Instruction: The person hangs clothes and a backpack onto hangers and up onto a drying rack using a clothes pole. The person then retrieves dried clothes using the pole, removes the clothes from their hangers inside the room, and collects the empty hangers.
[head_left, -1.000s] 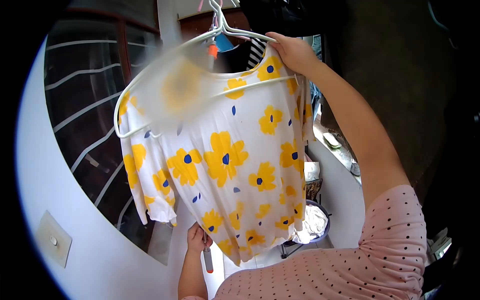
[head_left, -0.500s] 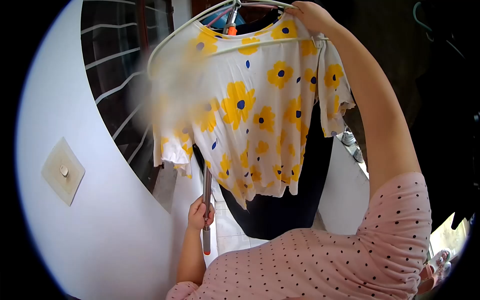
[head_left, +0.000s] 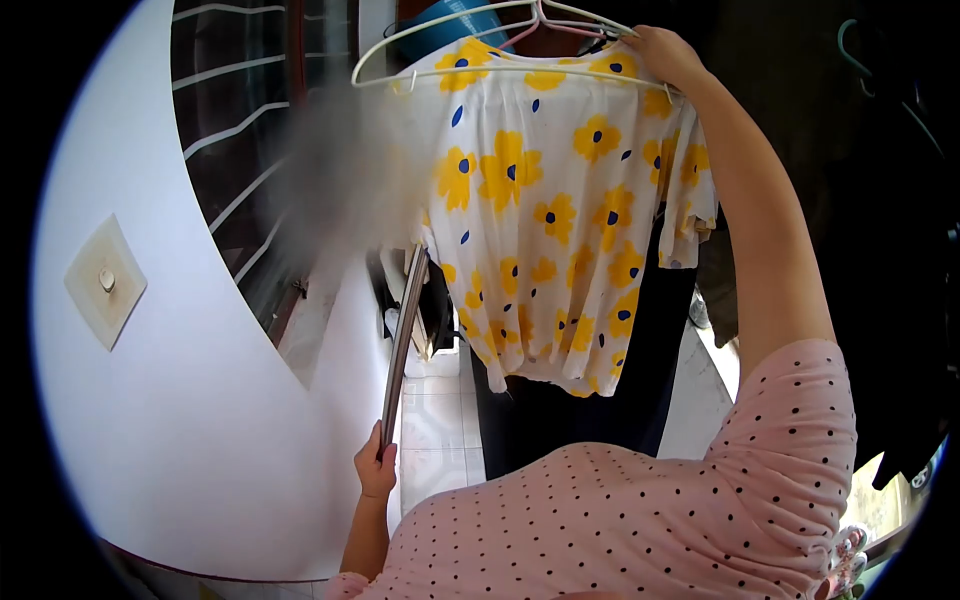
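A white T-shirt (head_left: 560,270) with yellow flowers and blue specks hangs in front of me on a pale clothes hanger (head_left: 450,74). Up at the hanger's right shoulder, my right hand (head_left: 668,56) is closed around it near the shirt's neckline. Low on the left, my left hand (head_left: 377,462) grips a metal pole (head_left: 402,340), which slants upward. Its upper end is hidden behind the shirt and a blurred patch over the left sleeve.
A white wall with a light switch (head_left: 106,281) and a barred window (head_left: 230,120) are on the left. Behind the shirt hang dark clothes (head_left: 640,400) and something blue (head_left: 450,28). More dark clothing (head_left: 890,300) hangs at right, above shoes (head_left: 848,560).
The shirt and hanger have shifted right. The pole leans more, and its orange-marked top no longer shows by the hanger's hook. My left hand has moved down and left.
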